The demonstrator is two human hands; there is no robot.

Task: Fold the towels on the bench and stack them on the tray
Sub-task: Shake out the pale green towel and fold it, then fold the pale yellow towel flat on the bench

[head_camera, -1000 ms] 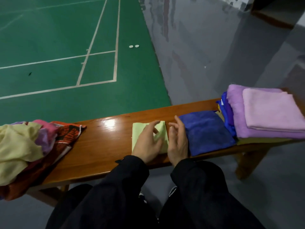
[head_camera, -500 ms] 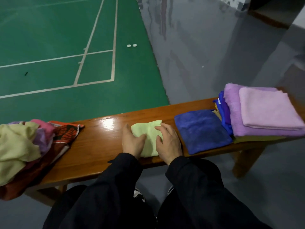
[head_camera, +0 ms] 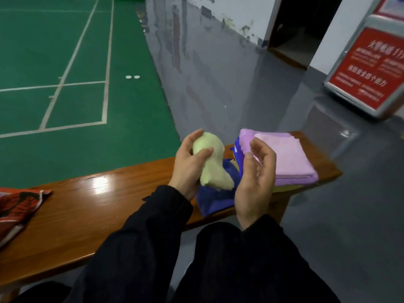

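My left hand (head_camera: 189, 167) grips a small folded light-green towel (head_camera: 215, 169) and holds it up above the wooden bench (head_camera: 91, 206). To its right my right hand (head_camera: 256, 178) hovers palm up with loosely curled fingers and holds nothing. Under both hands a folded dark-blue towel (head_camera: 216, 197) lies on the bench. At the bench's right end stands a stack of folded towels, with a pink one (head_camera: 286, 156) on top of a purple one (head_camera: 290, 179) and blue ones beneath. The tray under the stack is hidden.
A red patterned cloth (head_camera: 17, 206) lies at the bench's left end. Beyond the bench are a green court floor (head_camera: 65, 62) with white lines and a grey floor. A red sign board (head_camera: 369, 71) stands at the far right.
My left hand has lifted the light-green towel off the bench and carried it to the right. My right hand has left the towel and risen. The view has swung right.
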